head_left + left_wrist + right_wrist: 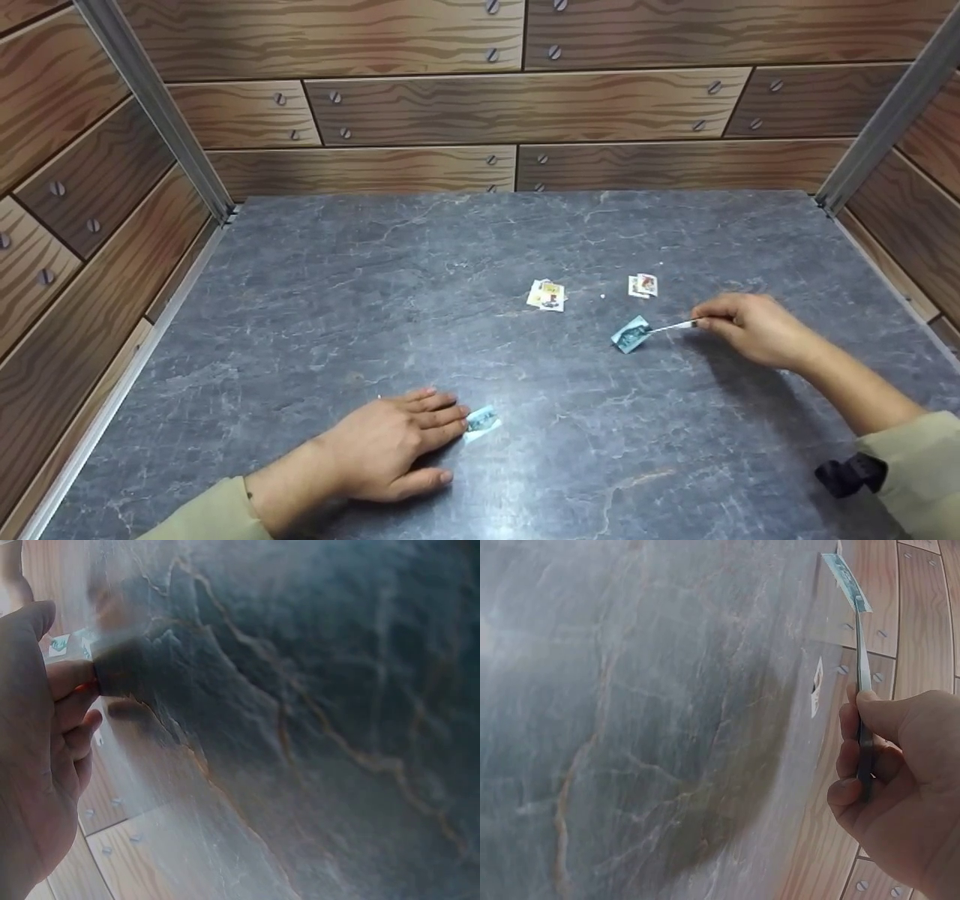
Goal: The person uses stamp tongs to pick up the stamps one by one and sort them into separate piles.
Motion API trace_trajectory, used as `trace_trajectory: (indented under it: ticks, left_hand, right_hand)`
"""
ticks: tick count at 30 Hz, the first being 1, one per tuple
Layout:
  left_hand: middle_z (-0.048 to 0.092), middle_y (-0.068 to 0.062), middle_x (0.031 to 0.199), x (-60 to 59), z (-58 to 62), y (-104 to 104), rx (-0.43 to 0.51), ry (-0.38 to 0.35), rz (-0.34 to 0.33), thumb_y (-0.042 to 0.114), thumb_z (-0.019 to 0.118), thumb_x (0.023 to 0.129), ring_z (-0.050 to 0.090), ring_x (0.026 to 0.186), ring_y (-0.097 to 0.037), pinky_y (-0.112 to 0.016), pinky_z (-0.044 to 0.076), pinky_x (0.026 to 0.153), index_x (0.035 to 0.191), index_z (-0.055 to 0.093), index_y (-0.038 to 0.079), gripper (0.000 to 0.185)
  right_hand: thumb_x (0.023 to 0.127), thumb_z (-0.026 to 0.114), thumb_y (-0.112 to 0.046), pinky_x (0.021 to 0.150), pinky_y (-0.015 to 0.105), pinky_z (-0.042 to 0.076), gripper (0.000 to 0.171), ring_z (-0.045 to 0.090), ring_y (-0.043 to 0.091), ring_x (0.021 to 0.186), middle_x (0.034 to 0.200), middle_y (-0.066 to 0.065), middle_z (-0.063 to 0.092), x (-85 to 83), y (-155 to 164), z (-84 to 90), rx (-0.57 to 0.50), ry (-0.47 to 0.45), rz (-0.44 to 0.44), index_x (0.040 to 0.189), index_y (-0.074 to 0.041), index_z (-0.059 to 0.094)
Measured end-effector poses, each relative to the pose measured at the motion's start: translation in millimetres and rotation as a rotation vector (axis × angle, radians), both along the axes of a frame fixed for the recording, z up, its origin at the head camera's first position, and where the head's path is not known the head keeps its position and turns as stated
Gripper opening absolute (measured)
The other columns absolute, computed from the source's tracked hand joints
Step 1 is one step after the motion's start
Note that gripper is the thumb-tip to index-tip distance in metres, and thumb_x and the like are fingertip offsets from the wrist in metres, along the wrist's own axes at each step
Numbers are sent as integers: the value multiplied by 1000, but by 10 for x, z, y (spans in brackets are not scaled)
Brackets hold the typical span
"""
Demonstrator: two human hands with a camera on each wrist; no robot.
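My right hand [750, 328] pinches tweezers [673, 326], whose tips grip a blue stamp [630, 334] just above the table [337, 300]. My left hand [390, 442] lies flat and relaxed on the table, fingertips touching a second blue stamp [481, 423]. Two small pairs of colourful stamps [547, 295] and [643, 286] lie farther back.

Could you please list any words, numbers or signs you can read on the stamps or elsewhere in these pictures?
No text can be read.
Teal stamp in the tweezers: print too small.
Teal stamp by the left hand: blurred.
Yellow stamps: pictures only, no legible letters.
Red-and-white stamps: too small.
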State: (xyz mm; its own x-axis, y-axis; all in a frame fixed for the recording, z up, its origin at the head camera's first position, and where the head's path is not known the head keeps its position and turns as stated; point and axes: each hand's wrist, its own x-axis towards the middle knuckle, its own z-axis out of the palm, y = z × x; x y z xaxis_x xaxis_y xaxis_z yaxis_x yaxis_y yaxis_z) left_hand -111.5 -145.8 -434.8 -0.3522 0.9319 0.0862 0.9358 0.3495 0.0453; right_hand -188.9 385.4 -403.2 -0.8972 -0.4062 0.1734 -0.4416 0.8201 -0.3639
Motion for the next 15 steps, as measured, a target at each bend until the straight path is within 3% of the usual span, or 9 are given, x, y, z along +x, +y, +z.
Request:
trace_trajectory:
  ticks: [8,15]
  left_hand:
    - [55,-13,156,12,-8,7,4,4,0,50,39,113,49,147,-31,-44,35,125,155,54,2,65]
    - [55,-13,156,5,-18,7,14,1,3,51,40,113,49,148,-30,-44,35,126,155,54,3,65]
  right_hand:
    - [97,74,-5,80,49,59,11,70,23,93,99,7,79,-17,15,-65,6,-5,0,106,-5,82]
    - [98,74,-5,84,55,58,12,72,31,98,102,11,79,-35,17,-93,9,-15,-2,108,-4,81]
